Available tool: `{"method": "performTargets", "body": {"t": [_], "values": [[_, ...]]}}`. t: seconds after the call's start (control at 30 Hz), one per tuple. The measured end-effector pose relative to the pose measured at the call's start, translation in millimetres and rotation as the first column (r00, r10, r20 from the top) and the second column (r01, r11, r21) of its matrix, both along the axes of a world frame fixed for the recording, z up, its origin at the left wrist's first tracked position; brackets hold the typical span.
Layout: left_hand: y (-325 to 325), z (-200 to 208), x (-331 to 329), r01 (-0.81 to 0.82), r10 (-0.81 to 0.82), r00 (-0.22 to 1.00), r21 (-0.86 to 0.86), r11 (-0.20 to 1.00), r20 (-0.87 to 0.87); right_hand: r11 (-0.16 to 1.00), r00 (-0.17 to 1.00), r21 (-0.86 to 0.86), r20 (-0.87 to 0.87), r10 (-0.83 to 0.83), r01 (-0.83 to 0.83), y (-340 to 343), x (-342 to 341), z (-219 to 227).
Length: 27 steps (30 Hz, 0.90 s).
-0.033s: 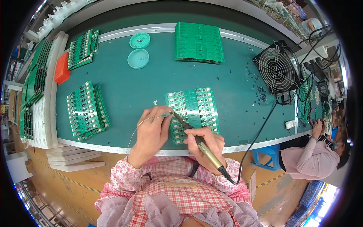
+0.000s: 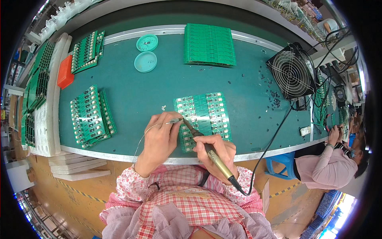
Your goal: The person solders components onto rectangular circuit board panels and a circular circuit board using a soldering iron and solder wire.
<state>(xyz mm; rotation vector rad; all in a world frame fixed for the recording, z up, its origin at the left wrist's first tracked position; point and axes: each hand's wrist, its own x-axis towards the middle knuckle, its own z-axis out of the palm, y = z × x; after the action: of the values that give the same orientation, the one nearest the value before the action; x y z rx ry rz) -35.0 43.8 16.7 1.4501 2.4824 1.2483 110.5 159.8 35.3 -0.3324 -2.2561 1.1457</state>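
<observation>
Over the bench's (image 2: 131, 93) near edge, the right hand (image 2: 217, 148) is closing round the iron (image 2: 217, 162) like a pen, handle slanting back toward the body — probably for fine aim and to keep the fingers clear of the hot end. The left hand (image 2: 158, 133) is pinching a wire (image 2: 174, 120), thumb and fingers together close to its end, likely to keep so thin a thing steady; its tail is hanging back past the wrist. Wire and iron are meeting in front of the fingertips; whether either is touching the board (image 2: 204, 112) I cannot tell.

That board is lying just inside the near edge, right of the middle, presumably so both hands can reach it easily. It is looking flat and green, slightly askew to the edge, with pale square parts and small dark ones running down both sides, a plainer strip between, and glare whitening its left half.

Toward the near left corner, a pile (image 2: 88, 115) of similar boards is sitting fanned, apart from the work. Farther off, dark bits (image 2: 273, 100) are littering the right side, and a fan (image 2: 292, 72) is standing by the right edge, perhaps for fumes. Two dishes (image 2: 145, 62) and a neat stack (image 2: 209, 44) are resting toward the far edge — out of the hands' way.
</observation>
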Motion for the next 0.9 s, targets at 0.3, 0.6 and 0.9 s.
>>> {"method": "performTargets", "body": {"t": [0.3, 0.6, 0.9], "values": [[0.4, 1.5, 0.4, 0.008, -0.008, 1.000, -0.002, 1.000, 0.009, 0.998, 0.993, -0.016, -0.100, -0.067, 0.066, 1.4, 11.3, -6.0], [-0.7, 1.3, 1.0, 0.011, -0.010, 1.000, 0.007, 1.000, -0.013, 0.988, 0.975, 0.023, -0.169, -0.145, 0.151, 7.1, 23.1, -19.2], [-9.3, 10.5, 6.5, -0.123, 0.115, 0.990, 0.105, 0.987, 0.076, 0.971, 0.961, 0.109, -0.201, -0.189, 0.214, 11.7, 19.3, -22.4]]}}
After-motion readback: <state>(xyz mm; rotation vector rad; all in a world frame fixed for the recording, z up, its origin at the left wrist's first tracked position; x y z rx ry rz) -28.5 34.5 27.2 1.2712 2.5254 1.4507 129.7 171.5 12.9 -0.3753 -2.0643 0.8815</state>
